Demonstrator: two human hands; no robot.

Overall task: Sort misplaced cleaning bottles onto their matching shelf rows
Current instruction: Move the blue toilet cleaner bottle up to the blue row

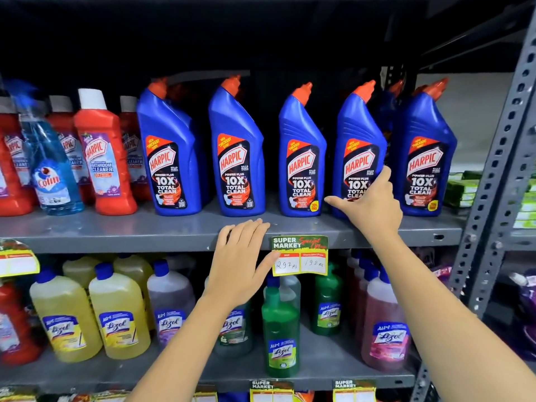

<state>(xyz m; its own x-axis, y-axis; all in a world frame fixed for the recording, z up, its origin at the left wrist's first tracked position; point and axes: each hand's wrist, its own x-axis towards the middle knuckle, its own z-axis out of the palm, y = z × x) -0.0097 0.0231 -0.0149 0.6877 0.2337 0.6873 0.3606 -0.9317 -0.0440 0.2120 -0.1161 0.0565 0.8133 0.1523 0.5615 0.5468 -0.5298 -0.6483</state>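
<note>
Five blue Harpic bottles [237,152] stand in a row along the upper shelf [116,230], from its middle to its right end. Right hand [368,207] lies low on the front of the fourth bottle [355,134] from the left, fingers straight and thumb spread leftward, not curled round it. Left hand [237,262] rests on the shelf's front edge, fingers relaxed over the lip, thumb touching the price tag [300,256]. Near the left end a Colin spray bottle [50,175] stands among red Harpic bottles [104,158]

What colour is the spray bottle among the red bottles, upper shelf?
Translucent light blue, the Colin spray bottle; head view shows it best.
</note>
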